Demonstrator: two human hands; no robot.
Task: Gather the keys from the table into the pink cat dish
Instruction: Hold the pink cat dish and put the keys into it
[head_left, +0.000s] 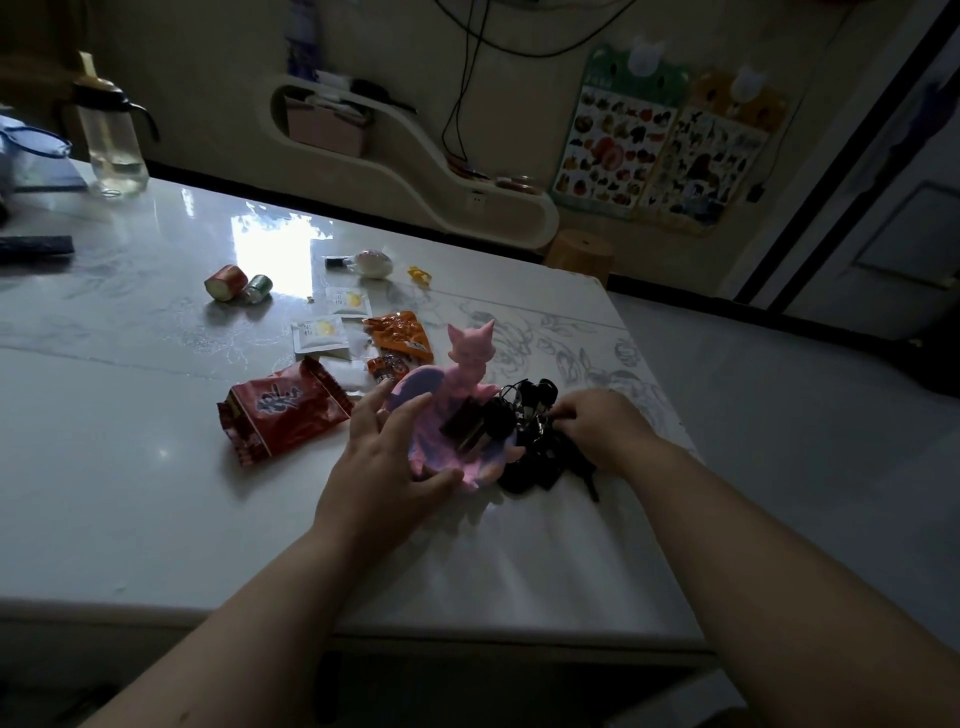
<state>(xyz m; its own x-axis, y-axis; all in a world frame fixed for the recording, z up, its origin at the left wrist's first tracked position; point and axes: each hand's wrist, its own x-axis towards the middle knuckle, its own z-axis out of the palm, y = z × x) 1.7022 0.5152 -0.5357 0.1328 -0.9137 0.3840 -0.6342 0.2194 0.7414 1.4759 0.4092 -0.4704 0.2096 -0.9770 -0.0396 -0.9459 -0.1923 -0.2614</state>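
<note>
Here I see both bare hands working at the near right part of the white table (130, 415). My left hand (387, 465) is spread open around the near left side of the pink cat dish (431, 415), thumb along its front rim and fingers reaching over the left edge, steadying it rather than gripping tight. The dish has a small cat figure standing upright at its back edge. The keys (524, 436) are a dark tangled bunch: part of it, with a dark flat tag, lies inside the dish, and the rest spills over the right rim onto the table, one piece sticking out toward the near edge. My right hand (597, 428) sits on the right side of that bunch, fingers curled down and pinched into it; exactly which key they clamp I cannot tell in this dim light.

Just left of the dish lies a red snack packet (283, 415). Behind the dish are an orange packet (400, 335) and two small white sachets (319, 335). Farther back are a red roll (226, 281) beside a small green can (258, 288), and at the far left corner a clear water bottle (111, 140) stands upright.
</note>
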